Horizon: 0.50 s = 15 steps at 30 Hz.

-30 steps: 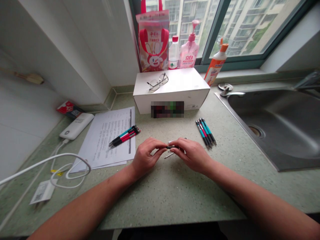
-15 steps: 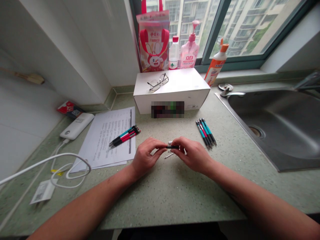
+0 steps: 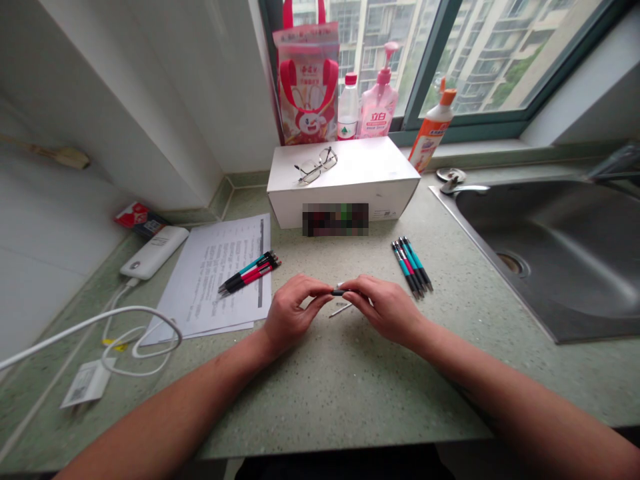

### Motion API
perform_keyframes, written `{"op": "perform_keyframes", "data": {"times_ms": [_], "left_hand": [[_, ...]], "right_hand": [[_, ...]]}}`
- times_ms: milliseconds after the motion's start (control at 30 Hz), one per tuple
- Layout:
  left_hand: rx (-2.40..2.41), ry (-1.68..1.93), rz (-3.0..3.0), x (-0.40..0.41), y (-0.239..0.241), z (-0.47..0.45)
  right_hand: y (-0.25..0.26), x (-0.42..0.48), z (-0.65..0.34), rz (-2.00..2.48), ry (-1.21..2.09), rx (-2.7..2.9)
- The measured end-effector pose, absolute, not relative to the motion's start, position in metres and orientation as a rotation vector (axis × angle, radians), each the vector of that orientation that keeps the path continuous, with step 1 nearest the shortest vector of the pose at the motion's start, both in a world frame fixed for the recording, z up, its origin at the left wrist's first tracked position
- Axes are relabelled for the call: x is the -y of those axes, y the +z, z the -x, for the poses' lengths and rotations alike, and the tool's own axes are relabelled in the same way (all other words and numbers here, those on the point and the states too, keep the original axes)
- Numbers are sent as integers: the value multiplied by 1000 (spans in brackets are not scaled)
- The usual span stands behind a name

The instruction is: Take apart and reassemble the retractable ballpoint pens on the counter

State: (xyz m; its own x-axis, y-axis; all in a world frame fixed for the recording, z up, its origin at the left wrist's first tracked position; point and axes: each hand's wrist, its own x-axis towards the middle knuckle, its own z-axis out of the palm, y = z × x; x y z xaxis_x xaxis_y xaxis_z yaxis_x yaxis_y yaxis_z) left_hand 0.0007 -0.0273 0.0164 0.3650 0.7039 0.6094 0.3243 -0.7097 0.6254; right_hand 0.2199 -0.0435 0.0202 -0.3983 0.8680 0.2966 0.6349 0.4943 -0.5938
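Observation:
Between my two hands, just above the counter, is a short black pen part [image 3: 339,293], held level. The fingertips of my left hand [image 3: 297,307] pinch its left end. My right hand [image 3: 383,307] closes thumb and fingers on its right end and covers much of it. Below, on the counter, lies a thin pen refill [image 3: 341,310], its right end partly under my right hand. A small white piece [image 3: 341,285] shows just behind the black part. Several blue and red pens [image 3: 411,267] lie side by side to the right. More pens [image 3: 250,273] rest on the papers at left.
A white box [image 3: 345,167] with eyeglasses [image 3: 319,165] on top stands at the back. Printed sheets [image 3: 220,267], a power bank [image 3: 154,252] and white cable [image 3: 150,310] lie at left. A steel sink [image 3: 560,267] is at right. Bottles [image 3: 379,107] line the windowsill.
The fingers of my right hand have shifted on the black pen part, leaving less of it showing. My left hand keeps its pinch in nearly the same place.

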Motion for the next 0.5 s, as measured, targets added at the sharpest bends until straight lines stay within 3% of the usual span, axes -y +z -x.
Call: {"op": "perform_keyframes", "data": {"times_ms": [367,500], "left_hand": [[-876,1224,-2256,27,18,0],[-713,1022,-2432,29,20,-2]], "right_hand": [[25,42,-222,1254,570,2181],[30,39,-227,1334,543,2203]]}}
